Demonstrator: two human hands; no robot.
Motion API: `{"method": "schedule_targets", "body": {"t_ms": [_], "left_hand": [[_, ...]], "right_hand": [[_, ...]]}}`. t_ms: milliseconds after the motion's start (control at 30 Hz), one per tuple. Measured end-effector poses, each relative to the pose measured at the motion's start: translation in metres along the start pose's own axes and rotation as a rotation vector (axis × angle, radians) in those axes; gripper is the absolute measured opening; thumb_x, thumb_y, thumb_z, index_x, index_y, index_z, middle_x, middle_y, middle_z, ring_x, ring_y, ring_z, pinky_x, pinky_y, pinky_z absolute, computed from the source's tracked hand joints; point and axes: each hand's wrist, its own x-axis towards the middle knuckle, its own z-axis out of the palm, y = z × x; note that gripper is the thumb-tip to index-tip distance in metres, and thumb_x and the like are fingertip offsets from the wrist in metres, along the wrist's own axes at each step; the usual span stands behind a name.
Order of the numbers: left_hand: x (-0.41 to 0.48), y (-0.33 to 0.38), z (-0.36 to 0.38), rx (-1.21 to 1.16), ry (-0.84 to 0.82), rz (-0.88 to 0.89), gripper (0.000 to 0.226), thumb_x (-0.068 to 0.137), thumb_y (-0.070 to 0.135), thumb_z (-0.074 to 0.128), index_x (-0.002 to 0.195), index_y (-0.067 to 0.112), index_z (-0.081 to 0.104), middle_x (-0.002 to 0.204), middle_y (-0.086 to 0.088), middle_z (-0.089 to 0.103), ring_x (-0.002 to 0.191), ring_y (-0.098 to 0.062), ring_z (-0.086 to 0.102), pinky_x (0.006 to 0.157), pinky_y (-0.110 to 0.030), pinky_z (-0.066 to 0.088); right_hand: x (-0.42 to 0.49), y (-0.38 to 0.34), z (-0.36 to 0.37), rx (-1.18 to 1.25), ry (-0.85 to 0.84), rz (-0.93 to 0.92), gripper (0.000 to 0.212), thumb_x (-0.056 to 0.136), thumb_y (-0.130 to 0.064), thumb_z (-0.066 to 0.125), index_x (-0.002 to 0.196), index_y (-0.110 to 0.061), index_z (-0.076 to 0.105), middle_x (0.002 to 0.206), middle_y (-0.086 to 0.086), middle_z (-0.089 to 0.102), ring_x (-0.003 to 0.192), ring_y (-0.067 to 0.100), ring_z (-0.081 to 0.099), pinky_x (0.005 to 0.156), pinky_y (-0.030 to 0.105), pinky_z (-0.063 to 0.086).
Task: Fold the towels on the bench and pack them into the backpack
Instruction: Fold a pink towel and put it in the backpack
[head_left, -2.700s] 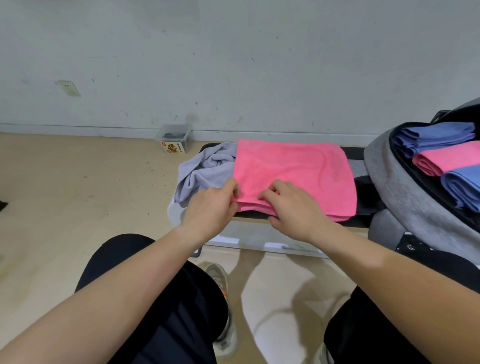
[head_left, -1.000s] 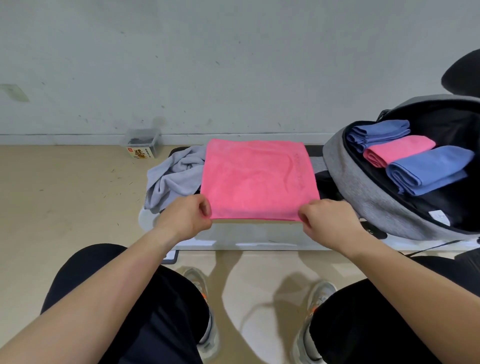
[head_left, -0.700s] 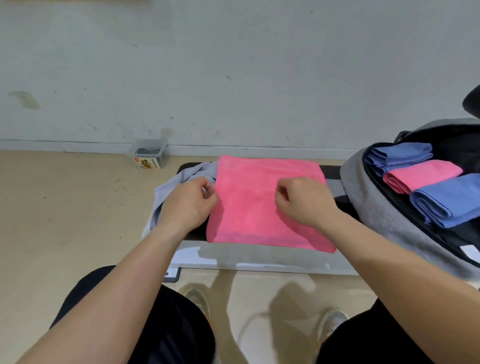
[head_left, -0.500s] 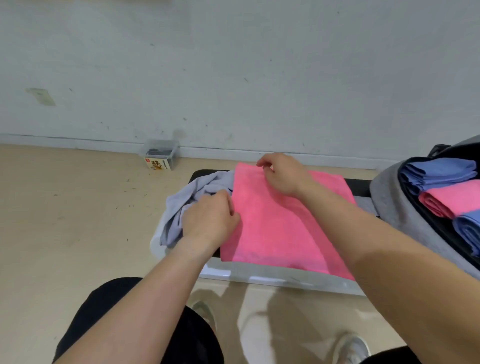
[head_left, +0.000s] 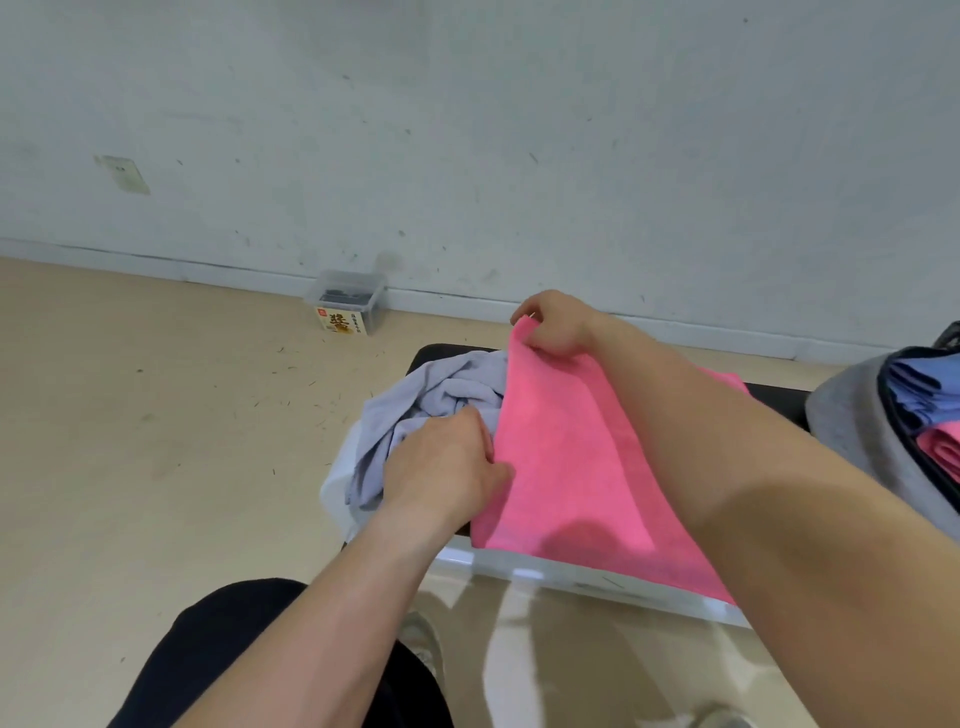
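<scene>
Here's the pink towel (head_left: 561, 467), spread flat across the black-topped bench (head_left: 571, 574), its near edge hanging just over the white front rim. The right grip (head_left: 556, 322), a bare hand, reaches across to the far left corner and pinches it between thumb and fingertips, so that the corner stands up off the bench. The right forearm crosses over the towel's right half. The left grip (head_left: 447, 467) is down at the towel's left edge, about halfway along, with its fingers curled in and the thumb against the pink cloth, holding that edge. Right beside it, touching the pink towel on the left, lies a crumpled grey towel (head_left: 415, 410), bunched up and spilling over the bench's left end.

Over at the right edge sits the grey backpack (head_left: 852, 431), unzipped, with folded blue towels (head_left: 914, 384) and a folded pink towel (head_left: 940, 447) inside. On the floor (head_left: 156, 415) against the wall stands a small clear plastic box (head_left: 348, 304).
</scene>
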Motion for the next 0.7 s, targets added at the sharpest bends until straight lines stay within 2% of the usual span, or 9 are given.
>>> {"method": "schedule_targets", "body": {"t_ms": [67,167,267,333,400,467,600,700], "left_hand": [[-0.002,-0.002,-0.001,-0.024,-0.025,-0.027,0.017,0.075,0.034,0.067,0.078,0.024,0.054,0.075,0.004,0.065,0.076,-0.02,0.063,0.069,-0.036,0.055],[-0.011,-0.004,0.002,-0.031,-0.05,-0.056,0.02,0.074,0.032,0.066,0.085,0.025,0.052,0.079,0.004,0.066,0.077,-0.021,0.063,0.063,-0.032,0.051],[-0.023,-0.004,0.01,-0.044,-0.103,-0.066,0.016,0.071,0.026,0.064,0.078,0.016,0.054,0.066,0.003,0.06,0.063,-0.022,0.058,0.051,-0.025,0.037],[-0.032,-0.005,0.012,-0.068,-0.15,-0.064,0.01,0.069,0.019,0.062,0.066,0.014,0.054,0.056,-0.001,0.051,0.055,-0.024,0.051,0.051,-0.024,0.033],[-0.042,-0.007,0.009,-0.133,-0.16,-0.072,0.013,0.07,0.018,0.063,0.063,0.017,0.052,0.057,-0.001,0.049,0.056,-0.023,0.049,0.053,-0.026,0.034],[-0.048,-0.01,0.0,-0.263,-0.086,-0.05,0.014,0.075,0.023,0.065,0.07,0.018,0.053,0.064,0.001,0.055,0.064,-0.022,0.054,0.059,-0.03,0.041],[-0.045,-0.016,-0.028,-0.614,0.191,0.045,0.011,0.082,0.028,0.065,0.083,0.018,0.06,0.078,-0.002,0.068,0.081,-0.026,0.066,0.075,-0.043,0.055],[-0.03,-0.011,-0.059,-0.714,0.396,0.103,0.003,0.089,0.019,0.064,0.089,0.017,0.066,0.084,0.002,0.07,0.081,-0.018,0.067,0.077,-0.043,0.057]], "right_hand": [[-0.008,-0.004,-0.009,0.023,0.07,-0.03,0.023,0.087,-0.014,0.054,0.099,-0.017,0.073,0.101,0.004,0.072,0.093,0.022,0.064,0.081,0.028,0.05],[-0.032,-0.01,-0.026,0.047,0.169,-0.076,0.009,0.084,-0.017,0.062,0.084,-0.022,0.07,0.086,-0.001,0.069,0.083,0.018,0.061,0.072,0.025,0.043],[-0.067,-0.013,-0.042,0.064,0.234,-0.137,0.005,0.082,-0.019,0.069,0.08,-0.024,0.07,0.085,-0.002,0.071,0.08,0.016,0.062,0.07,0.024,0.043],[-0.089,-0.012,-0.048,0.07,0.272,-0.157,0.006,0.083,-0.018,0.069,0.082,-0.023,0.072,0.085,-0.002,0.072,0.08,0.015,0.062,0.072,0.024,0.045],[-0.111,-0.009,-0.052,0.074,0.32,-0.159,0.008,0.085,-0.015,0.068,0.087,-0.02,0.074,0.086,-0.003,0.07,0.08,0.013,0.061,0.072,0.023,0.042],[-0.132,-0.004,-0.056,0.109,0.399,-0.139,0.009,0.087,-0.014,0.066,0.09,-0.018,0.074,0.086,-0.004,0.07,0.079,0.011,0.06,0.072,0.021,0.039],[-0.168,0.008,-0.084,0.262,0.603,-0.063,0.008,0.088,-0.016,0.066,0.09,-0.018,0.073,0.082,-0.004,0.067,0.074,0.012,0.058,0.07,0.024,0.041],[-0.195,0.016,-0.112,0.374,0.715,-0.031,0.008,0.089,-0.016,0.065,0.09,-0.017,0.073,0.085,-0.003,0.068,0.078,0.011,0.059,0.07,0.021,0.044]]}}
